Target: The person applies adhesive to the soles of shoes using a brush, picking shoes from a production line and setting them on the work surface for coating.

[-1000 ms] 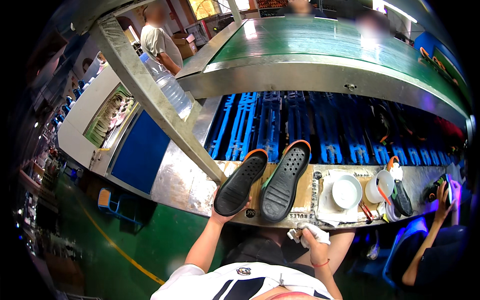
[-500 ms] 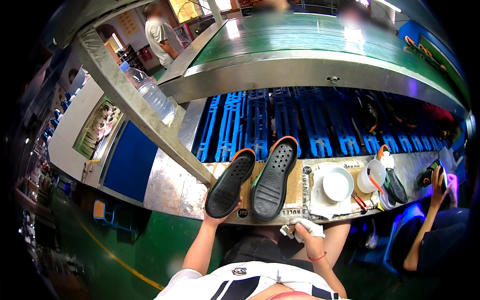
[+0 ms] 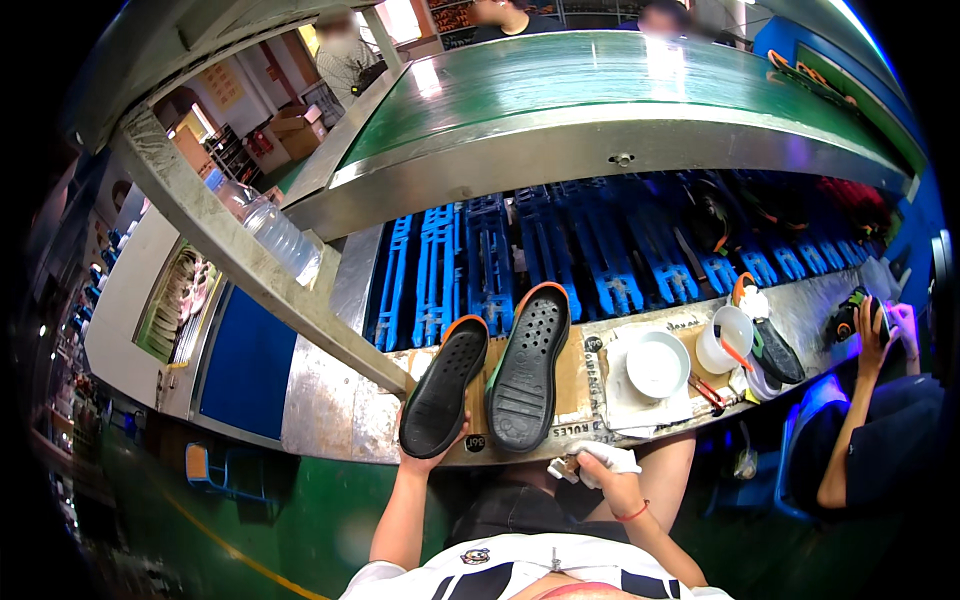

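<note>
My left hand (image 3: 428, 463) grips a black shoe sole (image 3: 443, 390) by its heel end. This sole has an orange toe rim, a green side edge and small holes in its forefoot, and it is tilted at the bench edge. Close to its right, a matching shoe sole (image 3: 528, 375) rests on a piece of cardboard (image 3: 575, 385). Low in front of my lap, my right hand (image 3: 612, 482) is closed around a crumpled white cloth (image 3: 622, 460) with brownish stains. Part of the cloth covers the fingers.
On the bench to the right stand a white bowl (image 3: 657, 365) and a white cup (image 3: 722, 345) with an orange-handled tool. Another shoe sole (image 3: 775, 345) lies beyond. Behind are blue racks (image 3: 490, 270) under a green conveyor (image 3: 560, 90). A metal post (image 3: 250, 260) rises left; a co-worker's hands (image 3: 880, 335) work at right.
The whole view has shifted, with the bench things sitting further left. My left hand still grips the sole and my right still holds the cloth; neither has visibly changed its grip.
</note>
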Tool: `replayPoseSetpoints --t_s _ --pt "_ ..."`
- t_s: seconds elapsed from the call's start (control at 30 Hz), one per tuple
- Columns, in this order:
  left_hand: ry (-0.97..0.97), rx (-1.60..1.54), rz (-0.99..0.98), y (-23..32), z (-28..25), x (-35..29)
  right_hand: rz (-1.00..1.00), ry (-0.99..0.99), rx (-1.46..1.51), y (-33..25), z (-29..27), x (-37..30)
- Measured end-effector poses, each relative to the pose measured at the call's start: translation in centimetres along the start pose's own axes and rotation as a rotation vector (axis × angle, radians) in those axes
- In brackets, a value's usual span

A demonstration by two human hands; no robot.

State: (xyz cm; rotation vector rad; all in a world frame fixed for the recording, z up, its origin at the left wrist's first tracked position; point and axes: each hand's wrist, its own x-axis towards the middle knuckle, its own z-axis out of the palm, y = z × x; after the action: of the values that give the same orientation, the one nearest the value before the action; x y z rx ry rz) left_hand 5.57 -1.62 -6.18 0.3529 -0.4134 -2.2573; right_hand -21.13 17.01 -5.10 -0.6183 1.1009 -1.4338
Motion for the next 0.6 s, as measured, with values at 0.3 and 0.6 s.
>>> replayPoseSetpoints --t_s 0.3,0.6 --pt "-0.052 -0.091 -0.051 0.1 -0.5 0.2 -0.016 -0.012 -0.035 -0.4 0.1 -0.2" --pt "-0.024 0.023 -0.019 0.3 -2.6 0.1 0.013 -0.03 -0.075 -0.3 -0.2 -0.1"
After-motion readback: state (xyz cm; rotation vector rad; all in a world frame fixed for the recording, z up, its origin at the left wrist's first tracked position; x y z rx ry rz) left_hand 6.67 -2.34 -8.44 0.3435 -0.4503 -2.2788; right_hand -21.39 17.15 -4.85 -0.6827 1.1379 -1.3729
